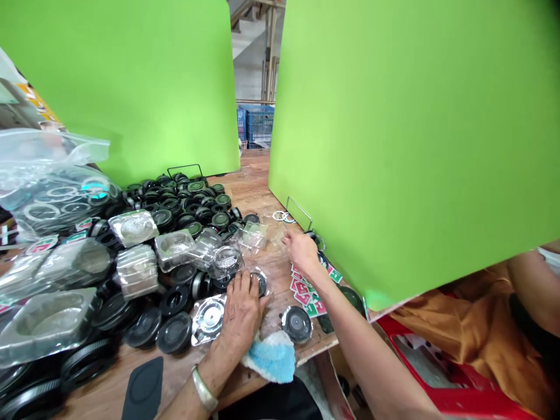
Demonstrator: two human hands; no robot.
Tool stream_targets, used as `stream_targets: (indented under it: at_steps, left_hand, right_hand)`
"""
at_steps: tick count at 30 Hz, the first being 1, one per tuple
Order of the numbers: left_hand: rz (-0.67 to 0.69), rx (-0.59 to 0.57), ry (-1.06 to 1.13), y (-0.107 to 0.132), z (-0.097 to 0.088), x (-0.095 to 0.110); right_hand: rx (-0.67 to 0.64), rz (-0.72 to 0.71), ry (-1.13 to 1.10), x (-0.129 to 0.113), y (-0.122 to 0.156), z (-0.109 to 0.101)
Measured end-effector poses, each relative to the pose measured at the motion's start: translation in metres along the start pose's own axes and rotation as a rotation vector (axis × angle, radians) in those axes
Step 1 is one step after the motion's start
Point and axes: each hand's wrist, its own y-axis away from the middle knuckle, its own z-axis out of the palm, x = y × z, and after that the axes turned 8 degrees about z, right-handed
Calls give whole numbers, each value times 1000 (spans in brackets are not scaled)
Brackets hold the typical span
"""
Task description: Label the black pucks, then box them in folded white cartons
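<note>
Fingers (242, 281) of the left hand (240, 318) spread against a black disc (261, 284); the right hand (303, 252) hovers, loosely open, beside a clear blister tray (254, 234) (nothing pinched).

My left hand (241, 312) lies spread, its fingertips on a round black cap (261, 284) at the hand's one o'clock, the cap partly hidden by my fingers. Just beside the hand at nine o'clock, a silver-faced disc (208, 319) lies flat in a clear wrapper (196, 333). My open right hand (303, 252) sits just beside a crumpled scrap of clear plastic (276, 237) at its nine o'clock.
</note>
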Motion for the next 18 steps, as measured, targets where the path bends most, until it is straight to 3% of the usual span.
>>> stream_targets:
  at_steps: [5,8,10,14,18]
  left_hand:
    - [65,151,210,-12,-10,1]
    - [177,34,195,-30,-10,4]
    - [226,-59,140,-42,-3,5]
    - [241,-103,126,-49,12,4]
    - [280,-133,142,-47,12,7]
  right_hand:
    - [-104,87,-434,21,39,26]
    - [-150,113,-548,19,54,43]
    - [-143,112,-583,19,64,43]
    - [54,114,-594,42,98,16]
    - [380,139,-247,92,127,7]
